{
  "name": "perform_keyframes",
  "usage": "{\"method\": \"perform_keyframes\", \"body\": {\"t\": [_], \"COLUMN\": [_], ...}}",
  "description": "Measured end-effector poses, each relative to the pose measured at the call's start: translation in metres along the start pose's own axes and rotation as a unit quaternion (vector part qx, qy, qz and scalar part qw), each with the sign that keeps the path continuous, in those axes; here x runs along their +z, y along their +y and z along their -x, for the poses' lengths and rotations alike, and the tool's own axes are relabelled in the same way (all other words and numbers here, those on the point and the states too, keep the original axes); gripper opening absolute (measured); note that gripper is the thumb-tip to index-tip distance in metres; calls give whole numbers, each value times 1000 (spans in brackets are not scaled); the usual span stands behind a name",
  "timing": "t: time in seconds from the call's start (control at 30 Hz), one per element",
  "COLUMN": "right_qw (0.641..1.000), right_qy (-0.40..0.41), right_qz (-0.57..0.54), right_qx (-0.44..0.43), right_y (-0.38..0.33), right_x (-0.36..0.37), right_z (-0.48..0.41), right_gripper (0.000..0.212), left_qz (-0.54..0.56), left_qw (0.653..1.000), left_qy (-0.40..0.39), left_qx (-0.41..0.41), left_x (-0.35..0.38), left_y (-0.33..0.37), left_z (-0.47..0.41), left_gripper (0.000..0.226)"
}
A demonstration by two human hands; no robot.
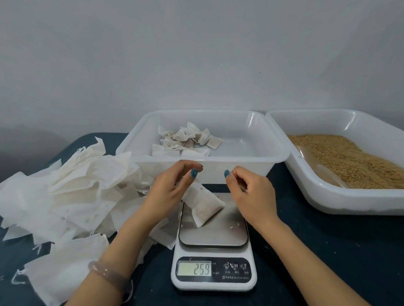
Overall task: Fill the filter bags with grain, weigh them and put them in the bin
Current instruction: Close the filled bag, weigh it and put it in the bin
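Filter bag (pixel 205 204) is gripped at the neck by left hand (pixel 168 191), fingers curled round it, with its base rested on scale (pixel 227 233) for weighing. Right hand (pixel 248 192) is held beside it, fingers curled; whether a drawstring is pinched cannot be told. Display (pixel 194 268) is read as 25.9; the small print is illegible. Bin (pixel 273 160) is set just behind.
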State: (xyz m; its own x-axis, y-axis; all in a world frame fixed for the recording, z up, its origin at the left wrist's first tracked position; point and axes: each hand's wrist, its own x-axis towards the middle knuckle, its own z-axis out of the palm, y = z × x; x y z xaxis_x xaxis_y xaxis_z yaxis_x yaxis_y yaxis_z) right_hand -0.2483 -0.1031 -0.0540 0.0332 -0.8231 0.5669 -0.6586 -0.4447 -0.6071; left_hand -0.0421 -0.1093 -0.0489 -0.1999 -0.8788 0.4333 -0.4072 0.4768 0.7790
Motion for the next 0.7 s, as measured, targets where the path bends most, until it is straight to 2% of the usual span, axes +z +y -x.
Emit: {"method": "perform_keyframes", "body": {"t": [0.2, 0.7], "right_qw": [1000, 998], "right_qy": [8, 39], "right_qz": [22, 26], "right_qx": [-10, -33], "right_y": [6, 14], "right_x": [6, 9], "right_z": [2, 1], "right_gripper": [45, 46], "left_qz": [-16, -50], "left_qw": [1000, 998], "left_qy": [6, 1], "left_qx": [-22, -33], "left_x": [-8, -14], "left_y": [-1, 3], "left_z": [2, 3], "left_gripper": [29, 39]}}
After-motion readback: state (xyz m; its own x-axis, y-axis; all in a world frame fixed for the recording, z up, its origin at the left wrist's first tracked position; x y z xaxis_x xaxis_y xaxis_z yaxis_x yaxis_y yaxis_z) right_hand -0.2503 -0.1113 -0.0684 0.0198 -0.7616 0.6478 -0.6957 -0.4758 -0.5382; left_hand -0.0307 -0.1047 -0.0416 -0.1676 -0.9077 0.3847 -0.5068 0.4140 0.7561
